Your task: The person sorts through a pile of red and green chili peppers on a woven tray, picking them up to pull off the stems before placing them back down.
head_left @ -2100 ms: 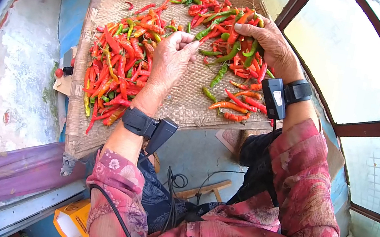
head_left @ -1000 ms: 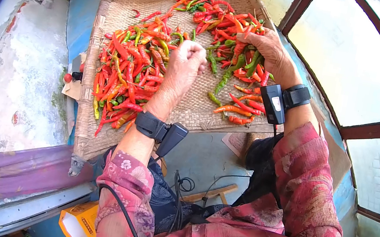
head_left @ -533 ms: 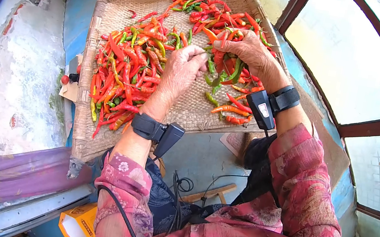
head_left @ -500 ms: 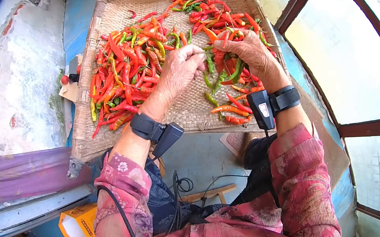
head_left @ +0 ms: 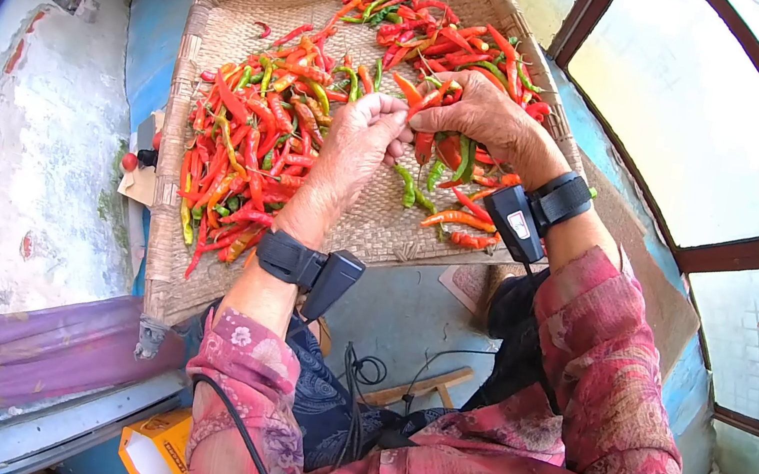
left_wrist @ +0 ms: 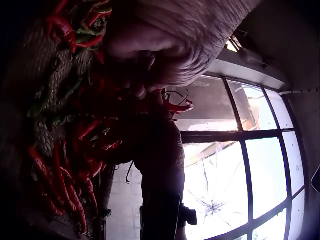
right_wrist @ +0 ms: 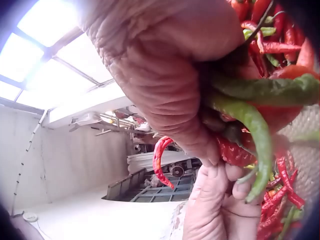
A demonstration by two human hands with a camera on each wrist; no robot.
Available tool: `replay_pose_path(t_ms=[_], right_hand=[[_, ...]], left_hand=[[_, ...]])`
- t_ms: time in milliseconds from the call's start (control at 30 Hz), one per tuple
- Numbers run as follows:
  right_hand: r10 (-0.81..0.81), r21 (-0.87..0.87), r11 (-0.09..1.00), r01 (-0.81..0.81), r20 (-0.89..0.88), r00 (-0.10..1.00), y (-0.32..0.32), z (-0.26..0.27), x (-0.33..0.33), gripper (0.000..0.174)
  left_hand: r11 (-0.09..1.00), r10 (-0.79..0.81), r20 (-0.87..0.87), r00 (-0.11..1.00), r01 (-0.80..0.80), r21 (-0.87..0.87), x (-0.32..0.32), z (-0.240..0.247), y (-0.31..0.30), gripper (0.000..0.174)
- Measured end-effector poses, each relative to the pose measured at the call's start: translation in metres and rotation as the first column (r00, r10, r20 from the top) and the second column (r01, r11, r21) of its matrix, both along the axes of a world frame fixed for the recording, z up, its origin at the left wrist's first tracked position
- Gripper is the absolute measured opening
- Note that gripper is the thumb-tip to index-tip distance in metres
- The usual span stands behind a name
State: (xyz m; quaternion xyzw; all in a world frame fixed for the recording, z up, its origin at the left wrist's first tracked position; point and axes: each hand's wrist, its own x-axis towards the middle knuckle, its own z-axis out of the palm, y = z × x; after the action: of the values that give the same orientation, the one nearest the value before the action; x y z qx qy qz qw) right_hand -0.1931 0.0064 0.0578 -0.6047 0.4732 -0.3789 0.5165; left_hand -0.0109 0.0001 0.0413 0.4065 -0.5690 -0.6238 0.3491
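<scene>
My right hand [head_left: 496, 121] holds a bunch of red and green chili peppers above the woven tray [head_left: 182, 101]. In the right wrist view, a curved green chili pepper [right_wrist: 260, 130] hangs from the bunch, and a bent red one sticks out past the thumb. My left hand [head_left: 356, 142] meets the right one at the fingertips. Its thumb and fingers pinch at the end of a wrinkled red chili pepper [right_wrist: 235, 152], mostly hidden by the fingers. Under the right hand lie loose green chilies [head_left: 409, 186] and an orange one [head_left: 459, 219].
A large chili pile [head_left: 249, 143] covers the tray's left side, and another pile [head_left: 436, 29] lies at the far right. A dark-framed window [head_left: 757, 111] rises on the right. Below are black cables [head_left: 361, 371] and an orange box [head_left: 160, 447].
My right hand has moved left and toward me from the right-hand pile, carrying the chili peppers. The hands, apart earlier, now meet at the fingertips. The left hand has shifted only slightly.
</scene>
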Motion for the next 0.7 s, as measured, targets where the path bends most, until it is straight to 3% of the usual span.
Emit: replay_pose_path(t_ms=[100, 233, 300, 367, 433, 467, 500, 567, 600, 633, 700], right_hand=[[-0.046, 0.079, 0.996, 0.042, 0.052, 0.998, 0.0, 0.001, 0.001, 0.02], [-0.126, 0.142, 0.985, 0.095, 0.23, 0.965, 0.001, 0.004, -0.004, 0.019], [-0.233, 0.133, 0.972, 0.194, 0.416, 0.879, 0.004, 0.009, -0.005, 0.015], [-0.287, 0.227, 0.952, 0.207, 0.417, 0.862, -0.003, 0.003, -0.006, 0.014], [-0.303, 0.21, 0.949, 0.234, 0.413, 0.859, -0.004, 0.002, -0.004, 0.014], [-0.268, 0.182, 0.96, 0.212, 0.388, 0.882, -0.005, -0.001, -0.003, 0.015], [-0.264, 0.185, 0.961, 0.206, 0.386, 0.884, -0.004, 0.001, 0.001, 0.015], [-0.175, 0.108, 0.984, 0.142, 0.447, 0.877, 0.0, 0.006, 0.01, 0.015], [-0.186, 0.136, 0.98, 0.143, 0.401, 0.897, -0.001, 0.005, 0.012, 0.016], [-0.184, 0.137, 0.981, 0.14, 0.399, 0.898, -0.001, 0.005, 0.012, 0.016], [-0.21, 0.157, 0.974, 0.16, 0.393, 0.895, 0.0, 0.005, 0.012, 0.015]], left_hand=[[0.996, 0.082, -0.014, 0.997, -0.083, -0.037, 0.009, 0.005, -0.01, 0.02], [0.895, 0.389, -0.013, 0.921, -0.381, -0.234, 0.046, 0.021, -0.031, 0.019], [0.752, 0.605, 0.001, 0.796, -0.571, -0.329, 0.071, 0.016, -0.047, 0.03], [0.573, 0.717, 0.026, 0.697, -0.567, -0.592, 0.082, 0.012, -0.054, 0.039], [0.713, 0.612, 0.017, 0.791, -0.541, -0.446, 0.063, 0.026, -0.038, 0.042], [0.82, 0.517, 0.164, 0.84, -0.431, -0.376, 0.053, 0.032, -0.028, 0.037], [0.87, 0.371, 0.099, 0.923, -0.309, -0.385, 0.044, 0.013, -0.031, 0.031], [0.893, 0.168, 0.251, 0.953, -0.039, -0.449, 0.021, 0.005, -0.014, 0.029], [0.927, 0.085, 0.263, 0.961, 0.021, -0.375, 0.01, 0.009, -0.003, 0.03], [0.898, 0.104, 0.246, 0.964, 0.015, -0.44, 0.005, -0.003, -0.005, 0.032], [0.922, 0.1, 0.255, 0.962, 0.007, -0.387, 0.002, -0.005, -0.004, 0.035]])
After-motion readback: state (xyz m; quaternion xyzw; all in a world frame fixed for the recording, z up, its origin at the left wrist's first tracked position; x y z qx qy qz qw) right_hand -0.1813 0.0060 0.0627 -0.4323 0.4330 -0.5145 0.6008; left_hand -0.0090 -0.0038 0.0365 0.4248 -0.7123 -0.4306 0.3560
